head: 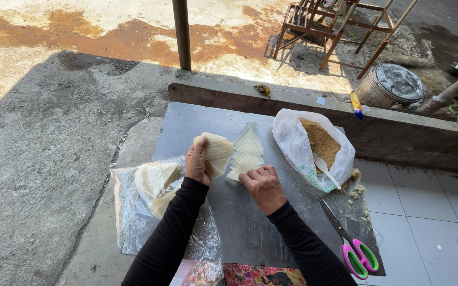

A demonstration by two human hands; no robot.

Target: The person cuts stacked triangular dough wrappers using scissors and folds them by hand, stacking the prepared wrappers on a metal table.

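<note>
My left hand (196,163) holds up a small stack of pale, thin pastry sheets (217,152) above a grey metal board (250,233). My right hand (263,185) rests on the board, its fingertips pressing the near corner of a row of overlapping triangular sheets (246,153) laid flat on the metal. Both arms wear black sleeves.
A white plastic bag of brown crumbly filling (318,144) with a spoon in it lies open at the right. Pink-and-green scissors (355,252) lie at the board's right edge. More sheets lie on clear plastic (149,185) at left. Beyond are a concrete ledge, a post, a lidded pot and a wooden frame.
</note>
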